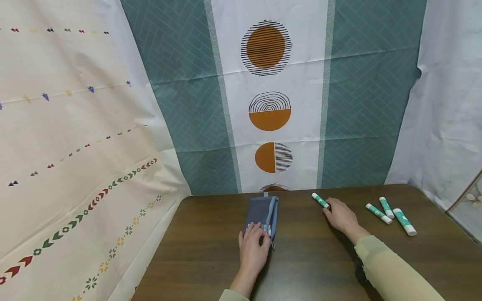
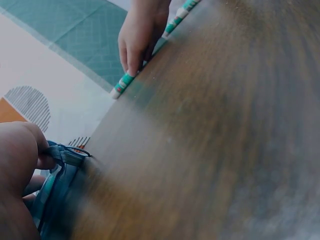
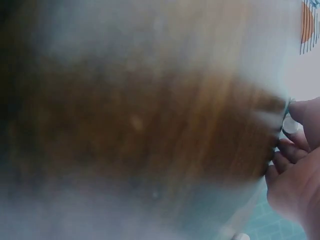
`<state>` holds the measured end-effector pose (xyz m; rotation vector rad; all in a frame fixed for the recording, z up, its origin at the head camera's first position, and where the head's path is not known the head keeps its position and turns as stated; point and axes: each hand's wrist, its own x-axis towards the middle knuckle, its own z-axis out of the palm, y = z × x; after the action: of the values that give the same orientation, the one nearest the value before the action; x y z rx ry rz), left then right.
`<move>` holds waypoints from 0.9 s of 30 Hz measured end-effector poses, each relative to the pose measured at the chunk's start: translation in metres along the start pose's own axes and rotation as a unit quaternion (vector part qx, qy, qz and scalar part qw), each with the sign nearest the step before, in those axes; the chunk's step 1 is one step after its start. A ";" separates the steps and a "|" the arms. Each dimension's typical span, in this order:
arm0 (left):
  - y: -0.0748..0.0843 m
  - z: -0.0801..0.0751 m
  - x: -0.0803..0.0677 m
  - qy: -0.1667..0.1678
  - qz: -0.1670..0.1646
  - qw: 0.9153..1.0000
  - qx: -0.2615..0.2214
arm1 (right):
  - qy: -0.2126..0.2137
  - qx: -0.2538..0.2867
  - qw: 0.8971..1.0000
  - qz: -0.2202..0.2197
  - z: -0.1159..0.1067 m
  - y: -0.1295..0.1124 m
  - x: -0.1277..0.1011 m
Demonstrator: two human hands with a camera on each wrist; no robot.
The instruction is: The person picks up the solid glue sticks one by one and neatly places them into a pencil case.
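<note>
A grey-blue zip pouch [image 1: 262, 214] lies on the brown table [image 1: 308, 259], near the back edge. My left hand [image 1: 255, 234] rests on the pouch's near end; in the left wrist view its thumb [image 2: 30, 150] and fingers pinch the pouch's [image 2: 57, 195] open edge. My right hand [image 1: 328, 207] reaches to a green-and-white marker [image 1: 320, 200] lying to the right of the pouch, and its fingertips [image 2: 134, 65] pinch the marker's [image 2: 122, 85] near end. The right wrist view is blurred; only my curled fingers [image 3: 295, 165] show at its right edge.
Three more green-and-white markers [image 1: 378, 213] [image 1: 386, 207] [image 1: 404, 222] lie at the table's right. Patterned cloth hangs behind [image 1: 269, 104] and to the left [image 1: 75, 146] of the table.
</note>
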<state>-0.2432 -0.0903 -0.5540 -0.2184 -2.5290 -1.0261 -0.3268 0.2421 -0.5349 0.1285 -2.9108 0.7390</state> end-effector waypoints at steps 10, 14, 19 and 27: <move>0.000 0.001 0.000 0.002 -0.001 1.000 -0.008 | -0.003 0.010 1.000 0.011 -0.001 -0.001 0.001; -0.001 0.001 0.001 0.004 0.001 1.000 -0.010 | -0.001 0.013 1.000 0.008 -0.001 0.000 0.002; -0.001 0.001 0.000 0.005 0.003 1.000 -0.010 | 0.004 0.017 1.000 0.006 -0.001 -0.001 0.001; 0.000 0.001 0.000 0.008 0.005 1.000 -0.008 | 0.010 0.024 1.000 0.010 0.000 0.001 0.001</move>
<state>-0.2440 -0.0897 -0.5549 -0.2272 -2.5038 -1.0394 -0.3281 0.2426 -0.5355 0.0957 -2.8801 0.8075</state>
